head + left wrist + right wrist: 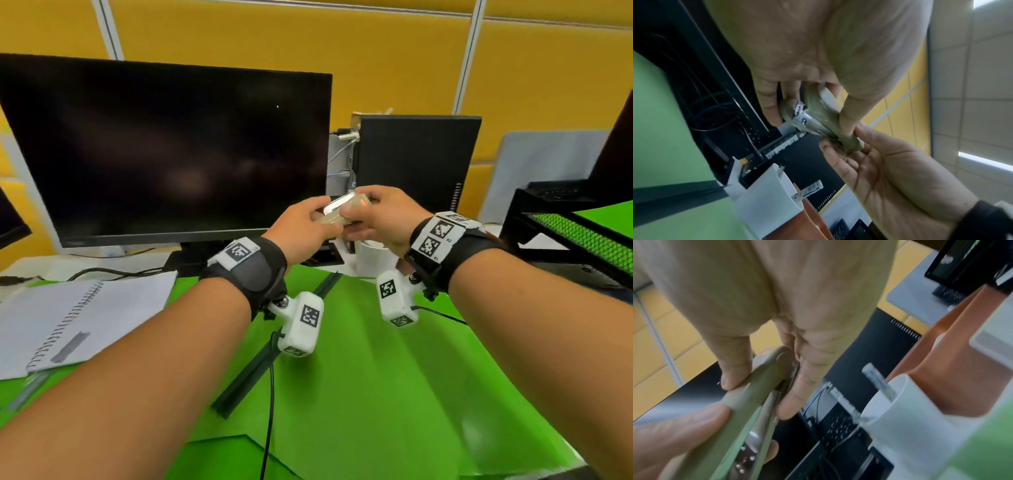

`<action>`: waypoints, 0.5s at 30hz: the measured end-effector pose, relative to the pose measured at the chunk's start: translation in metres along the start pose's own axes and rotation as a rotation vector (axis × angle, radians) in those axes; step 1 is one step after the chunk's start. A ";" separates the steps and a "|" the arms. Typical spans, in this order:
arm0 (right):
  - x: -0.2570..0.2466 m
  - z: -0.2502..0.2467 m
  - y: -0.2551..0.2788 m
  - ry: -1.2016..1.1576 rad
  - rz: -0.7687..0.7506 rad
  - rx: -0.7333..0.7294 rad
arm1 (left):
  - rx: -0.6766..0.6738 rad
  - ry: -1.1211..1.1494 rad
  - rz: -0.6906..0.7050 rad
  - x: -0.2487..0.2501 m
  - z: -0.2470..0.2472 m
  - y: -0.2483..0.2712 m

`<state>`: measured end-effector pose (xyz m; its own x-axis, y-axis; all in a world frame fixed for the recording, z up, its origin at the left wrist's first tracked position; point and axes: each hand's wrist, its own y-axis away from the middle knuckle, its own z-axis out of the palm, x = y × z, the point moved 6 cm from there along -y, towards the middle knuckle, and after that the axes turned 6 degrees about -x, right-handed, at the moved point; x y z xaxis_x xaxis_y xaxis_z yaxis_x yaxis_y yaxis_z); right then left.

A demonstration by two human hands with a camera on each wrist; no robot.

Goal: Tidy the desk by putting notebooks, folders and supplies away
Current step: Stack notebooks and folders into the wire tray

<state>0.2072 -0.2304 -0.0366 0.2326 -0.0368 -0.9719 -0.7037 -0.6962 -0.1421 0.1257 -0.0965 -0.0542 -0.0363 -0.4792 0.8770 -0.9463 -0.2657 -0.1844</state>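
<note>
Head view, hands: You had both hands up in front of the dark monitor (164,150), left hand (301,229) and right hand (380,216) meeting on one beige stapler (337,210).
Head view, grip: Your left fingers were curled round the stapler's near end, your right fingers curled over its far end; it was off the desk, above the white cup (371,262).
Head view, desk: An open spiral notebook (78,318) lay at your left on the green mat (359,377), a black mesh rack (568,233) stood at your right, and a black computer case (414,161) sat behind your hands.

Left wrist view, grip: Your left thumb and fingers (768,112) pinched the stapler (818,118) from both sides, metal underside showing.
Left wrist view, other hand: Your right hand (879,170) came in from below, fingertips touching the stapler's lower end.
Left wrist view, below: The white cup (766,203) sat under it with a barcoded stick (809,190) poking out.

Right wrist view, grip: Your right thumb (735,369) and fingers clamped the stapler (748,402) between them.
Right wrist view, other hand: Your left thumb (684,426) pressed its top. Blurred, so finer detail I couldn't tell.
Right wrist view, side: The white cup (910,418) stood to the right, just beside an orange holder (957,361).
</note>
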 end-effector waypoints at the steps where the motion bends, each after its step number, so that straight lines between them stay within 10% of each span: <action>1: -0.003 -0.013 0.001 0.024 -0.004 0.028 | -0.013 -0.008 0.029 0.008 0.008 -0.010; 15: -0.005 -0.143 -0.016 0.196 -0.026 0.367 | -0.154 -0.179 0.151 0.064 0.073 -0.104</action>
<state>0.3134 -0.3211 -0.0027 0.3519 -0.1826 -0.9180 -0.8803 -0.3978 -0.2583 0.2451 -0.1611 -0.0112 -0.1365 -0.6472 0.7500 -0.9727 -0.0559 -0.2253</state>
